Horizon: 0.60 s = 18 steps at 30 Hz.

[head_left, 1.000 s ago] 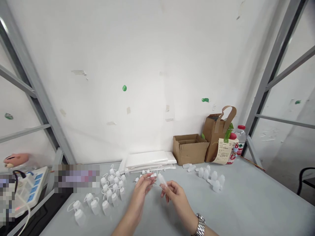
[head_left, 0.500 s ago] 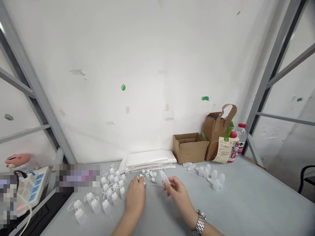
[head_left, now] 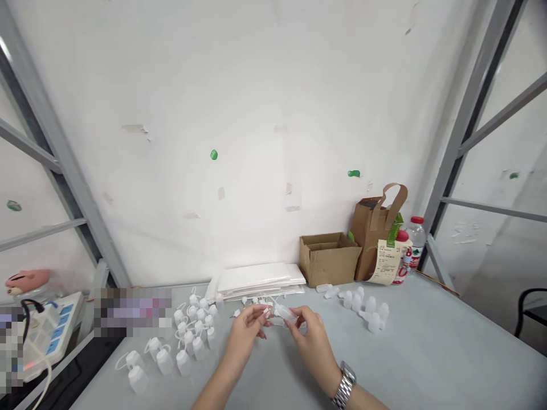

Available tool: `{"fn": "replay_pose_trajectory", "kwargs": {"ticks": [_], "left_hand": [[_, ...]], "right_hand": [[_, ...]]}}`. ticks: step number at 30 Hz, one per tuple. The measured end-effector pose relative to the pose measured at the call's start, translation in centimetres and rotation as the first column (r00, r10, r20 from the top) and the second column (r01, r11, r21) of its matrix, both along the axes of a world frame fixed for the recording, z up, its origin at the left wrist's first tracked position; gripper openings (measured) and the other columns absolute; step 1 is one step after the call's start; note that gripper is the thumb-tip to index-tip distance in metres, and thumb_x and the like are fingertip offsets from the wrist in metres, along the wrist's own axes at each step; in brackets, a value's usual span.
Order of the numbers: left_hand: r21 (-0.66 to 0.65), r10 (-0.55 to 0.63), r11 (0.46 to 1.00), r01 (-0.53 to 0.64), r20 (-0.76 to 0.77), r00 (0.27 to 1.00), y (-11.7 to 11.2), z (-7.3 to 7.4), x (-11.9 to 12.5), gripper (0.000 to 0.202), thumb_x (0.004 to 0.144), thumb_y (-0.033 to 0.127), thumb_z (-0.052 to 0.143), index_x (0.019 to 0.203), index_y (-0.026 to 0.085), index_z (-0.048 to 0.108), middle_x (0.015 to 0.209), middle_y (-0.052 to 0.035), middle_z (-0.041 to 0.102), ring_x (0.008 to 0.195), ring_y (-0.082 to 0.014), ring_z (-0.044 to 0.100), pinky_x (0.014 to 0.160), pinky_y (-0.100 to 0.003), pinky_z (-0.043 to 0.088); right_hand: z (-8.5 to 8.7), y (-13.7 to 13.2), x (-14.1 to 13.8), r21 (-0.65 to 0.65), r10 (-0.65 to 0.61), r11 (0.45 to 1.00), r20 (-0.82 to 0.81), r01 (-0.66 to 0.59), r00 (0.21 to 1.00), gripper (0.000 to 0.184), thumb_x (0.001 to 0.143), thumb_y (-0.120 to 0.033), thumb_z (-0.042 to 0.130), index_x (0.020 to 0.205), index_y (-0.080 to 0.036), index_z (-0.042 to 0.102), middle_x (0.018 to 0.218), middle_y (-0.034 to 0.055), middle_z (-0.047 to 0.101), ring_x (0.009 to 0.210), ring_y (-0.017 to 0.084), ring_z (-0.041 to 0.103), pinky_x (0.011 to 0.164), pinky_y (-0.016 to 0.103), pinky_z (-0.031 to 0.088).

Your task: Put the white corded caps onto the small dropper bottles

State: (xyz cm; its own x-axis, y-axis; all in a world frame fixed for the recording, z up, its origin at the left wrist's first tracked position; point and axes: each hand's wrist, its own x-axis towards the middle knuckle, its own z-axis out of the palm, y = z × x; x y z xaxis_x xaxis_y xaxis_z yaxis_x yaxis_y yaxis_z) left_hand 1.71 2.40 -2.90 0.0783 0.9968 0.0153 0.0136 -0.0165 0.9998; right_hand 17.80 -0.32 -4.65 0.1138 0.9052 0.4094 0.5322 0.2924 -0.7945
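Observation:
Between finger and thumb, my right hand point(head_left: 313, 341) pinches a small translucent plastic squeeze bottle point(head_left: 285, 312), tilted with its narrow end toward my left hand. My left hand point(head_left: 245, 335) is closed on a small white cap point(head_left: 267, 312) close to the bottle's tip; whether the two touch cannot be made out. Behind my fingers lie loose white caps point(head_left: 255, 300), partly hidden. To the left, several bottles with white caps and looped straps point(head_left: 183, 363) stand in a group. More translucent bottles without caps point(head_left: 371, 322) sit at the right.
A stack of flat white packages point(head_left: 256, 279) rests against the wall beside an open cardboard box point(head_left: 331, 267). Further right are a brown paper bag point(head_left: 370, 228) and a red-capped bottle point(head_left: 415, 239). A power strip point(head_left: 62, 327) lies at the far left of the grey table point(head_left: 405, 370).
My left hand has lifted from the loose caps and moved right, now pinching a cap beside the bottle. The bottle in my right hand has tipped closer to horizontal.

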Motion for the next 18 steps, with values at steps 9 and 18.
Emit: {"fn": "replay_pose_trajectory", "kwargs": {"ticks": [9, 18], "left_hand": [[-0.088, 0.042, 0.995, -0.039, 0.027, 0.999, -0.6, 0.9, -0.2, 0.037, 0.054, 0.044, 0.073, 0.081, 0.018, 0.074, 0.077, -0.0056, 0.073, 0.076, -0.0209, 0.063, 0.069, -0.028, 0.045], [-0.297, 0.132, 0.955, -0.024, 0.348, 0.928, -1.3, 1.0, 0.3, 0.038, 0.043, 0.039, 0.084, 0.074, 0.018, 0.073, 0.081, -0.0051, 0.072, 0.079, -0.0153, 0.064, 0.077, -0.024, 0.046]], "right_hand": [[0.0, -0.3, 0.0, 0.311, -0.001, 0.944, 0.332, -0.108, 0.943, 0.010, 0.087, -0.018, 0.047, 0.089, -0.020, 0.056, 0.072, 0.0015, 0.061, 0.068, 0.018, 0.056, 0.072, 0.033, 0.041], [1.3, -0.5, 0.2, 0.583, -0.197, 0.798, 0.492, -0.152, 0.848, 0.028, 0.087, -0.003, 0.037, 0.094, -0.018, 0.059, 0.074, 0.0033, 0.061, 0.069, 0.015, 0.053, 0.081, 0.036, 0.034]]}}
